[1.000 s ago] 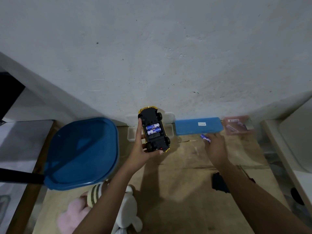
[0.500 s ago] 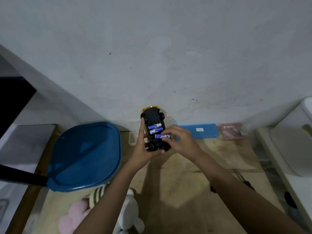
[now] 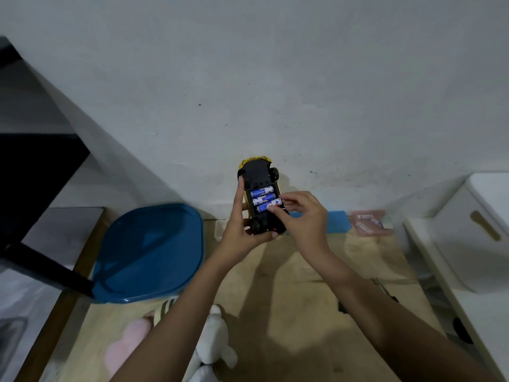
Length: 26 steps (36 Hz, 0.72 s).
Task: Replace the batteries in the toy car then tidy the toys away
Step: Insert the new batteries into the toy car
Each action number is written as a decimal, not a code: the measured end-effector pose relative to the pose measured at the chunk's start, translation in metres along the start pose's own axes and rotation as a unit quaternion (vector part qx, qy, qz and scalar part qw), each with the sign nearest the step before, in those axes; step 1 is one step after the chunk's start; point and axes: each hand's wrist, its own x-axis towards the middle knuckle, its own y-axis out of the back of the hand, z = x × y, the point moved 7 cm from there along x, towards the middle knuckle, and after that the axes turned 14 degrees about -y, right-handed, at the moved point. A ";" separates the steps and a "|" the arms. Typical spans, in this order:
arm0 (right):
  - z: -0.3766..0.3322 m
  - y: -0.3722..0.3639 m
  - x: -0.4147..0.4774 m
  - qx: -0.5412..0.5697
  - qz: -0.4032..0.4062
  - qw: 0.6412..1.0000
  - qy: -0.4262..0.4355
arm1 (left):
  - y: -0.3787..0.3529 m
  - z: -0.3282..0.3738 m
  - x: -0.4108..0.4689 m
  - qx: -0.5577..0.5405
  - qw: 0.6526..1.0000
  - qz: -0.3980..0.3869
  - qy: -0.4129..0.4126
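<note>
A yellow toy car (image 3: 259, 175) is held upside down above the wooden table, its black underside facing me. My left hand (image 3: 242, 224) grips it from the left and below. Its uncovered battery bay holds two blue-and-white batteries (image 3: 260, 195). My right hand (image 3: 303, 216) pinches a third battery (image 3: 268, 206) at its right end, lying in the lowest slot of the bay.
A blue lidded bin (image 3: 148, 252) stands at the left. A blue flat case (image 3: 337, 220) and a pink clear box (image 3: 369, 223) lie by the wall. Plush toys (image 3: 214, 351) rest near the front edge. A white container (image 3: 473, 230) is at the right. A dark tool (image 3: 385, 292) lies under my right forearm.
My right hand came from the table by the blue case with a battery and brought it to the car's bay. The car rose slightly in my left hand.
</note>
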 end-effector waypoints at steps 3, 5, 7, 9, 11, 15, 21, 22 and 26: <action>-0.001 0.007 -0.008 0.029 0.012 0.999 -0.036 | -0.002 0.007 -0.004 -0.004 1.000 0.002 -0.011; -0.004 0.011 -0.017 0.032 0.025 0.999 -0.026 | -0.006 0.014 -0.008 0.001 1.000 0.002 -0.024; -0.006 0.017 -0.028 0.041 0.043 0.998 -0.014 | -0.011 0.022 -0.012 0.009 0.999 -0.002 -0.037; -0.005 0.024 -0.037 0.048 0.065 0.997 -0.012 | -0.016 0.029 -0.015 0.013 0.999 -0.010 -0.043; -0.002 0.029 -0.041 0.057 0.075 0.995 -0.022 | -0.021 0.033 -0.019 0.017 0.999 -0.021 -0.047; 0.007 0.042 -0.039 0.080 0.064 0.992 -0.068 | -0.031 0.035 -0.023 0.018 0.998 -0.041 -0.046; 0.038 0.055 -0.039 0.144 0.013 0.973 -0.182 | -0.052 0.024 -0.035 0.014 0.997 -0.070 -0.030; 0.046 0.057 -0.041 0.137 0.010 0.971 -0.197 | -0.056 0.019 -0.038 0.013 0.997 -0.075 -0.025; 0.083 0.064 -0.058 0.139 -0.028 0.956 -0.259 | -0.077 -0.003 -0.055 0.004 0.996 -0.091 0.004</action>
